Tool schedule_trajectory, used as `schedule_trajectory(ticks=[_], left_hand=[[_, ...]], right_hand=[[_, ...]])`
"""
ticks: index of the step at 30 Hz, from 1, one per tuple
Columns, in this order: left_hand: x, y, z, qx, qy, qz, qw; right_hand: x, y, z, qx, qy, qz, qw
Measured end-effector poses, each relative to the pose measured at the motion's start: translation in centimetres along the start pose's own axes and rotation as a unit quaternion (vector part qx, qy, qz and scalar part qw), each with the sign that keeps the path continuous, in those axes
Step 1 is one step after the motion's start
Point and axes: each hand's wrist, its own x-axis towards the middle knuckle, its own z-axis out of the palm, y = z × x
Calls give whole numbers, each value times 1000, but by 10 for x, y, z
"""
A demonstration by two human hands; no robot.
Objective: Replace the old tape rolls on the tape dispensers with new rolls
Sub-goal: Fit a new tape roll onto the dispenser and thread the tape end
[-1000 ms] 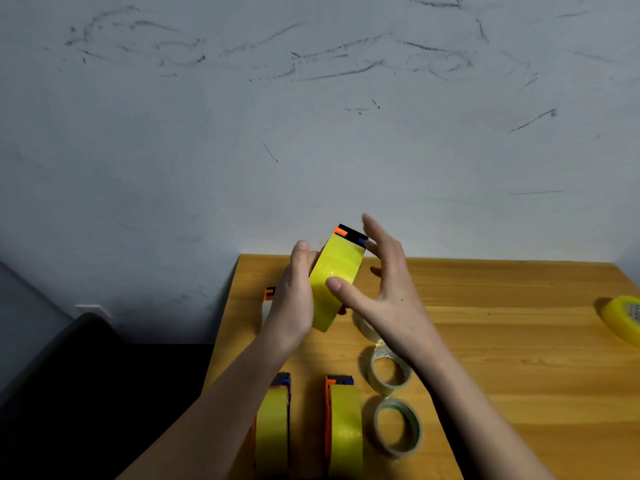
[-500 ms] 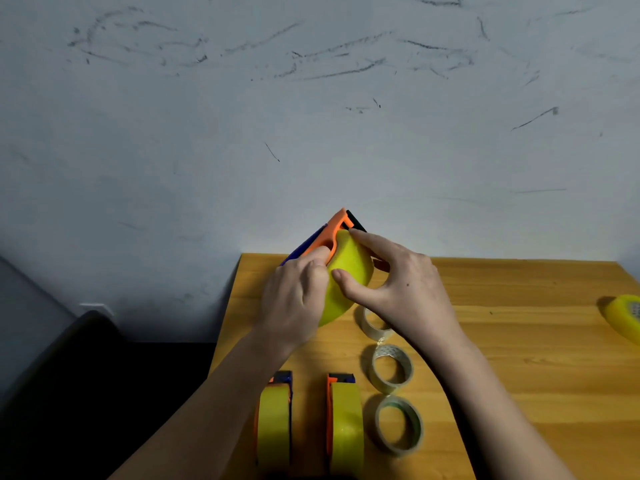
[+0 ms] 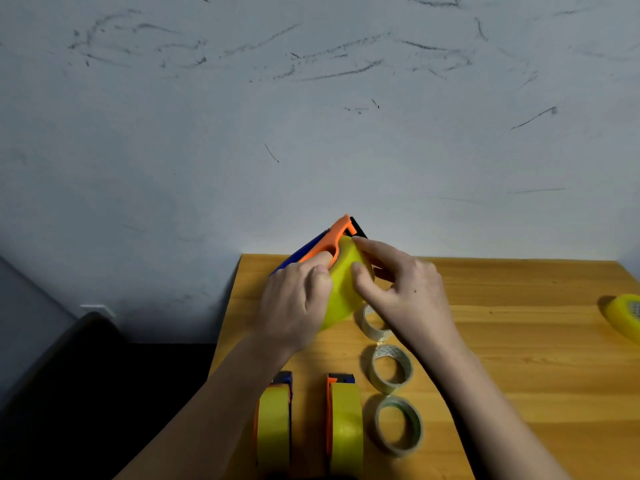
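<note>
dispensers (image 3: pixel 341 424): 3 | clear rolls (image 3: pixel 390 370): 3 | loose yellow roll (image 3: pixel 625 315): 1

A plain, bare workroom or home corner: a light wooden table (image 3: pixel 519 306) pushed against a scuffed, black-streaked white plaster wall (image 3: pixel 311 116), a white wall socket (image 3: pixel 97 309) low down, dim lighting.

The held dispenser (image 3: pixel 337 239) is orange, blue and black, its roll (image 3: pixel 341 296) bright yellow. Two near dispensers (image 3: pixel 275 422) (image 3: pixel 344 424) carry yellow tape in orange-and-blue frames. Three used rolls (image 3: pixel 391 370) look pale and translucent. The table (image 3: pixel 519 341) is honey-toned wood grain; the wall (image 3: pixel 311 116) grey-white with dark scuffs.
</note>
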Motion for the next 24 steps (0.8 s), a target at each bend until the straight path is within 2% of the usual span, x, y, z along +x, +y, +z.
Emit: schedule_trajectory(ticks=[5, 16, 20, 24], left_hand=[[0, 1, -2, -5, -32, -26, 999], [2, -1, 1, 20, -47, -49, 997], [-2, -1, 1, 8, -45, -49, 998], [-3, 2, -3, -16, -49, -75, 996]], right_hand=[[-2, 0, 0, -25, -25, 0, 999], [-2, 1, 5, -29, -9, 10, 999], [-1, 3, 7, -21, 18, 16, 999], [-5, 2, 8, -30, -19, 21, 999]])
